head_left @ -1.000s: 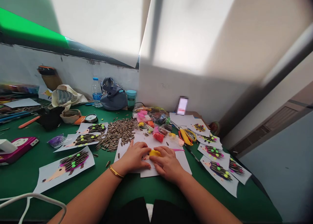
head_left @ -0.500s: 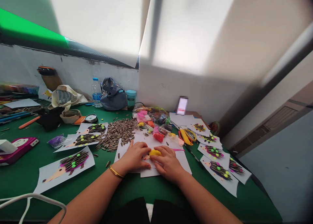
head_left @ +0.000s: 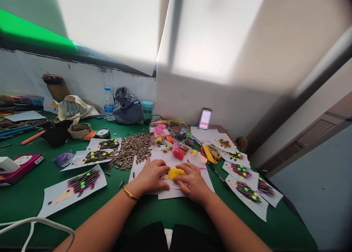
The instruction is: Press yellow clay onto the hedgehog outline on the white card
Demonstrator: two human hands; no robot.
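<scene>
A flat yellow clay piece [head_left: 176,173] lies on white paper [head_left: 203,178] between my hands, with a small peach clay part showing at its left end. My left hand [head_left: 154,175] rests on the paper to the left, fingers apart, its fingertips at the peach part. My right hand [head_left: 192,180] lies over the clay's right side, fingers spread and touching it. Neither hand grips anything. A pile of sunflower seeds [head_left: 134,149] is beyond my left hand.
Hedgehog pictures [head_left: 82,182] lie at left, and more pictures [head_left: 244,191] at right. Bagged coloured clay [head_left: 178,151], yellow-handled scissors [head_left: 210,154] and a pen [head_left: 218,174] surround the paper. A water bottle [head_left: 109,105] stands by the wall.
My right hand has shifted slightly to the right, and more of the yellow clay shows. My left hand has stayed in place.
</scene>
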